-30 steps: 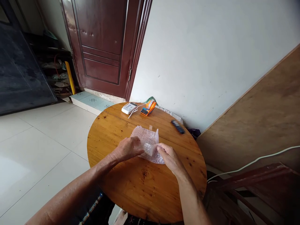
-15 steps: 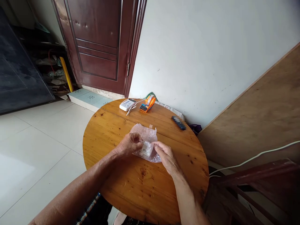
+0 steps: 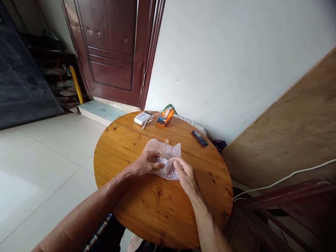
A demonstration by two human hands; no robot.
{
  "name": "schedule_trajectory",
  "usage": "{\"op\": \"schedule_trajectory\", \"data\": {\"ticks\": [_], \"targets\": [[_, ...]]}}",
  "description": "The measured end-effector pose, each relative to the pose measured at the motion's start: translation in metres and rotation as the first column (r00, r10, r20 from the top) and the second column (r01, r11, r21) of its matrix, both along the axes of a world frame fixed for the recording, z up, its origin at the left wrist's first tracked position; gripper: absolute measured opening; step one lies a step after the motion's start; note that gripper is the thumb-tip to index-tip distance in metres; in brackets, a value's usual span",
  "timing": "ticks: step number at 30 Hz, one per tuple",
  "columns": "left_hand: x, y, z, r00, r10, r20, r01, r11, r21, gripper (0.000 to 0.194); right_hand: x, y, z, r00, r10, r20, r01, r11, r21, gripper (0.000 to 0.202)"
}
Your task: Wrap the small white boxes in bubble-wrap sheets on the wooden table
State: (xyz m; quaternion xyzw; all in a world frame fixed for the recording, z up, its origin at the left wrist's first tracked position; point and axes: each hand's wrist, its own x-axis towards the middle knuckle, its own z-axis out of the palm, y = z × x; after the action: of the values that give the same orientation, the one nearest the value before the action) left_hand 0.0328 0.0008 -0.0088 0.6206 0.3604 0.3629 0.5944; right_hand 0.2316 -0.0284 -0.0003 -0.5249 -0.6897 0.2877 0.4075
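In the head view, the wrap point(image 3: 163, 148) lay on the table point(image 3: 157, 217), in front of the tape point(image 3: 166, 117). Your right hand point(image 3: 188, 176) had thumb and forefinger closed on its bunched right part. Your left hand point(image 3: 143, 163) was half curled at its left side, thumb and fingers parted; whether it pinched any film could not be told. The wrap looked light, soft and rather slippery (its bubbles probably popped easily), so a gentle pinch on a doubled edge seemed the best hold.
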Motion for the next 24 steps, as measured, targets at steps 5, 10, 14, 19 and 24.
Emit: {"op": "schedule_trajectory", "data": {"ticks": [5, 10, 14, 19, 24], "targets": [[0.003, 0.002, 0.0, 0.997, 0.07, -0.014, -0.07, 0.997, 0.021, 0.031, 0.003, 0.003, -0.005, 0.999, -0.016, 0.041, 0.017, 1.0, -0.025, 0.032], [0.005, 0.005, -0.006, 0.997, 0.076, -0.001, -0.076, 0.996, -0.035, 0.032, 0.008, 0.005, -0.009, 0.995, -0.066, 0.072, 0.072, 0.994, -0.082, 0.028], [0.006, 0.008, -0.011, 0.999, 0.051, 0.014, -0.05, 0.998, -0.038, 0.029, 0.011, 0.004, -0.006, 0.998, -0.043, 0.047, 0.052, 0.977, -0.207, 0.021], [0.007, 0.011, -0.015, 0.999, 0.037, 0.008, -0.037, 0.999, -0.031, 0.024, 0.018, 0.002, 0.003, 0.995, 0.012, 0.097, 0.013, 0.966, -0.26, 0.021], [0.01, 0.012, -0.013, 0.999, 0.019, 0.031, -0.018, 1.0, -0.019, 0.023, 0.019, 0.002, 0.007, 0.993, -0.032, 0.111, 0.044, 0.992, -0.114, 0.029]]}}
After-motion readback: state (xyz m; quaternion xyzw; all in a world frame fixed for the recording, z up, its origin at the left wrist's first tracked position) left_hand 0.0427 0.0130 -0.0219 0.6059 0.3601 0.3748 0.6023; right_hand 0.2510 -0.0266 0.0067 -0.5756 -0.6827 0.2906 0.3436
